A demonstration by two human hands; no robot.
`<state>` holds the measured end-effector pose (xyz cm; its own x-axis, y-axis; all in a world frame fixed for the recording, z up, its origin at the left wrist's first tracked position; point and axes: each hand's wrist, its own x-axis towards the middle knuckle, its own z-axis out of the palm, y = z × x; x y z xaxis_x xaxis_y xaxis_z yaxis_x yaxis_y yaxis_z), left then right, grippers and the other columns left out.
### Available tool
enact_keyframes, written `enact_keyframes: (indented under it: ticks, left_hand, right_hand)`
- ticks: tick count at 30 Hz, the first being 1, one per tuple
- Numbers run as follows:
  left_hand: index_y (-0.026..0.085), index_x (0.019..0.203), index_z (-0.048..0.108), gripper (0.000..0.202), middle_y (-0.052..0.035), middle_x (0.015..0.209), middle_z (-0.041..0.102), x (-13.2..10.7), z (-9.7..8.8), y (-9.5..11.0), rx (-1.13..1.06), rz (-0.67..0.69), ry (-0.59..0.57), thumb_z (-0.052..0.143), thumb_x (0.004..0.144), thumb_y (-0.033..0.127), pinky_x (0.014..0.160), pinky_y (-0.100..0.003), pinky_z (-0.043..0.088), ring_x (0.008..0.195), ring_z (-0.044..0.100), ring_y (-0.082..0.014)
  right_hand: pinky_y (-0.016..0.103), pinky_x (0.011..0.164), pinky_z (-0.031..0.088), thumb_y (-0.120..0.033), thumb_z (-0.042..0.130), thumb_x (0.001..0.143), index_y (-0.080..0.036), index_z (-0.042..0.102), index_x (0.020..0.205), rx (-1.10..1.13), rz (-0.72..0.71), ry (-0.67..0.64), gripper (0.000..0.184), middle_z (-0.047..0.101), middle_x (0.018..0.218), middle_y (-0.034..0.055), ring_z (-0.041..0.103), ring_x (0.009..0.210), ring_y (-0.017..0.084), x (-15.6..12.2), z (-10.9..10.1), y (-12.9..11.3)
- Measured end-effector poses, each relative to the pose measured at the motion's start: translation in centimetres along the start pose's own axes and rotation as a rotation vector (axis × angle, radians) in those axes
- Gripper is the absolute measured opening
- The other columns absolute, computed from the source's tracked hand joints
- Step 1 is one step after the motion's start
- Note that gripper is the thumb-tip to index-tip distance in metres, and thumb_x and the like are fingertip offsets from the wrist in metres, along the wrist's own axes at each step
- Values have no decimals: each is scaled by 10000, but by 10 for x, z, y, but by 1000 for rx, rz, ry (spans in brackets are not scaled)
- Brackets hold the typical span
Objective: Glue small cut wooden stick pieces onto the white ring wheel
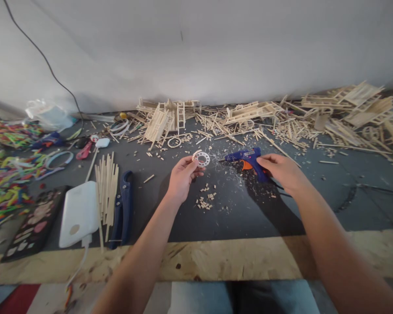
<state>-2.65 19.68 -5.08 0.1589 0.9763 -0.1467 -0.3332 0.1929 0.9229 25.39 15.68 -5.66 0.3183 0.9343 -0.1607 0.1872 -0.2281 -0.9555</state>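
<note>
My left hand (182, 176) pinches a small round wooden ring piece (201, 158) with little bits set around it, held just above the dark table (236, 218). My right hand (281, 171) grips the handle of a blue and orange glue gun (246, 158), whose nozzle points left toward the ring, a short gap away. Below the ring, small cut wood bits (205, 199) lie scattered on the table.
Piles of wooden sticks and built stick frames (170, 117) line the back by the wall. At left lie a bundle of sticks (106, 183), a blue cutter (122, 209), a white power bank (79, 213), a phone (32, 224) and coloured sticks (6, 174). A plywood edge (216, 259) runs along the front.
</note>
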Motion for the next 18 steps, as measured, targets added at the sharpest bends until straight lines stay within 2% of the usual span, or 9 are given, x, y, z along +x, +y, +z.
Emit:
enact_keyframes:
  ticks: [3,5,7,10,12,15,18]
  left_hand:
    - [153,865,609,252,-25,825,676,0,1,0,4,1,3,727,719,321,628,-251,499,685,643,-122]
    - [154,869,607,261,-22,819,674,0,1,0,3,-1,6,730,713,324,630,-253,498,682,642,-122]
    - [157,872,606,266,-20,811,674,-1,1,0,5,-5,7,732,710,326,635,-256,498,680,641,-123]
    - [157,868,609,259,-20,804,678,-1,1,0,13,-3,8,728,712,327,637,-259,498,675,643,-125]
    - [157,864,610,255,-20,801,681,-1,1,-2,20,2,5,728,711,324,634,-257,499,670,645,-125]
    - [155,873,613,260,-21,801,683,0,0,-4,29,6,-3,725,712,325,625,-253,502,665,647,-124]
    - [149,882,612,272,-23,804,686,0,0,-5,40,9,-18,722,714,332,621,-250,507,666,652,-125]
  right_hand:
    - [278,565,438,-365,719,727,-207,683,801,-109,-47,226,177,670,730,34,596,644,164,-5,1,-8]
    - [294,593,429,-379,712,733,-223,699,850,-154,-163,221,195,672,764,34,592,679,175,-13,8,-17]
    - [308,598,427,-394,706,742,-239,715,839,-219,-252,54,182,675,775,32,584,660,179,-25,20,-25]
    - [321,669,452,-320,677,777,-253,724,794,-282,-416,-312,83,676,858,37,606,720,187,-41,46,-29]
    - [339,764,455,-267,655,799,-269,727,839,-306,-525,-453,83,668,882,35,610,805,196,-47,62,-27]
    - [383,866,434,-230,633,823,-269,723,933,-413,-591,-536,147,657,932,53,593,914,216,-50,79,-20]
    - [399,882,427,-219,620,842,-234,714,984,-530,-634,-559,171,647,957,78,576,940,227,-50,85,-15]
